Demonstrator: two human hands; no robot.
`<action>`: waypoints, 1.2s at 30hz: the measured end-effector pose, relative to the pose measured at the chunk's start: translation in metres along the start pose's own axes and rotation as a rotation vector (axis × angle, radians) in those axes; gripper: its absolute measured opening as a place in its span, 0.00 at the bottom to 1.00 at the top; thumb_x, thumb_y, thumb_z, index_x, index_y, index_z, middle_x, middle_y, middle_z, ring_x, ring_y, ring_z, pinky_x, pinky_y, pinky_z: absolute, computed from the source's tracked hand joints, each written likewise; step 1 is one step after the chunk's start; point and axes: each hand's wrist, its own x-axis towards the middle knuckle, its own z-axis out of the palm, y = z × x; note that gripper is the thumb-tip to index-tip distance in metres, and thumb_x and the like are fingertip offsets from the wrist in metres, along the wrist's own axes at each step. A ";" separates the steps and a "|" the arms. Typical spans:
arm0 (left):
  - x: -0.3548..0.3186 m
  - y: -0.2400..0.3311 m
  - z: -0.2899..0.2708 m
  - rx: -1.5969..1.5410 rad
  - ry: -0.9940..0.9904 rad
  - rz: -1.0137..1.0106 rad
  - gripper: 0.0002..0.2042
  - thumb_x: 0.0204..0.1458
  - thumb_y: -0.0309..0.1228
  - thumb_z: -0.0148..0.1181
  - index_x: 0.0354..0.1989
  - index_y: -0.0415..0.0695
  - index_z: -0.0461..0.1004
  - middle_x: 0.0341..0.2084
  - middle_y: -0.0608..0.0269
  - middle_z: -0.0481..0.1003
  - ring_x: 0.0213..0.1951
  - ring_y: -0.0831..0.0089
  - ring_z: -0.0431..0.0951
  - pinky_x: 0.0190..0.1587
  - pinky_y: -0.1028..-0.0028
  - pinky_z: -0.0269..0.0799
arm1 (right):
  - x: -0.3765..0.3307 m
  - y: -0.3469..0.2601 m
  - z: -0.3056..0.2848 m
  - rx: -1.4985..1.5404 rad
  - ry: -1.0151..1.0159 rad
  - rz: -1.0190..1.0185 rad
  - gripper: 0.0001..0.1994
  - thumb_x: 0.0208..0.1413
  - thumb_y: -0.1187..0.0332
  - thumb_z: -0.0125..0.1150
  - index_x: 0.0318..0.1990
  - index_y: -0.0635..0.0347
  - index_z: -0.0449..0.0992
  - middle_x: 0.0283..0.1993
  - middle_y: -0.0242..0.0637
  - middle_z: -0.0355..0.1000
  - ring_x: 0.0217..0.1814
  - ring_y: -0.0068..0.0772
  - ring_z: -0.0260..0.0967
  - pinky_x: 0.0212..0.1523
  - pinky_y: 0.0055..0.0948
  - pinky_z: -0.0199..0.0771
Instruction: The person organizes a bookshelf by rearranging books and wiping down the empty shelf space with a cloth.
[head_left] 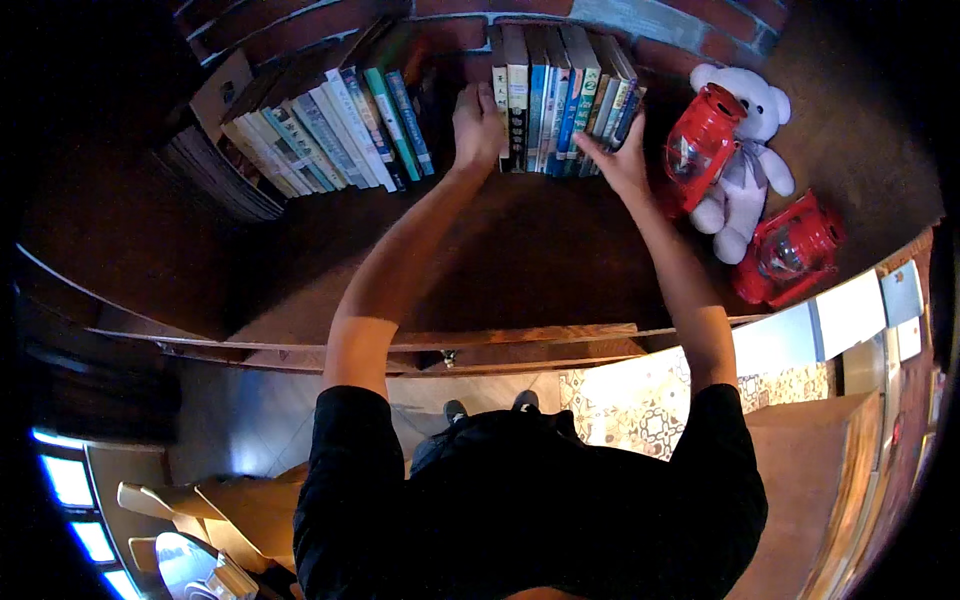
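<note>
A row of upright books [560, 120] stands at the back of the dark wooden shelf, between my two hands. Along its left end lies my left hand [478, 130], fingers together and reaching back against the outermost book. My right hand [622, 158] clasps the right end, its thumb across the spines and its other fingers round the far side, partly hidden. Both hands hold the row from its ends. To the left, past a dark gap, leans a second group of books [335, 135], untouched.
Right of the row sit a white teddy bear [742, 190] and two red lanterns, one standing [703, 145] and one lower down [790, 250]. A brick wall [540, 8] closes the back. The wooden shelf edge [480, 340] runs before me; a chair [240, 510] is behind at left.
</note>
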 end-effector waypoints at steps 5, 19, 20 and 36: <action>-0.033 0.048 -0.007 0.136 0.108 0.262 0.13 0.61 0.32 0.46 0.44 0.35 0.71 0.38 0.47 0.71 0.40 0.54 0.72 0.44 0.65 0.67 | 0.027 -0.047 -0.010 -0.478 0.157 -0.166 0.48 0.45 0.47 0.70 0.66 0.64 0.51 0.66 0.61 0.49 0.68 0.57 0.49 0.66 0.45 0.53; -0.041 0.061 -0.014 0.204 -0.144 0.294 0.27 0.44 0.28 0.61 0.55 0.31 0.65 0.44 0.40 0.68 0.47 0.43 0.70 0.50 0.58 0.68 | 0.115 -0.047 0.009 -0.646 -0.529 0.182 0.55 0.38 0.26 0.57 0.63 0.66 0.60 0.65 0.57 0.58 0.69 0.52 0.53 0.68 0.40 0.53; -0.043 0.062 -0.013 0.202 -0.131 0.298 0.28 0.44 0.28 0.61 0.55 0.31 0.64 0.44 0.40 0.68 0.47 0.43 0.70 0.50 0.58 0.68 | 0.117 -0.043 0.006 -0.628 -0.574 0.204 0.59 0.34 0.24 0.57 0.65 0.68 0.57 0.66 0.58 0.56 0.70 0.52 0.52 0.68 0.39 0.52; -0.041 0.057 -0.015 0.212 -0.053 0.367 0.21 0.47 0.28 0.62 0.50 0.32 0.69 0.44 0.42 0.70 0.44 0.49 0.74 0.46 0.64 0.71 | 0.123 -0.086 0.013 -0.862 -0.580 0.314 0.70 0.27 0.19 0.54 0.66 0.77 0.47 0.69 0.64 0.45 0.74 0.56 0.41 0.71 0.42 0.43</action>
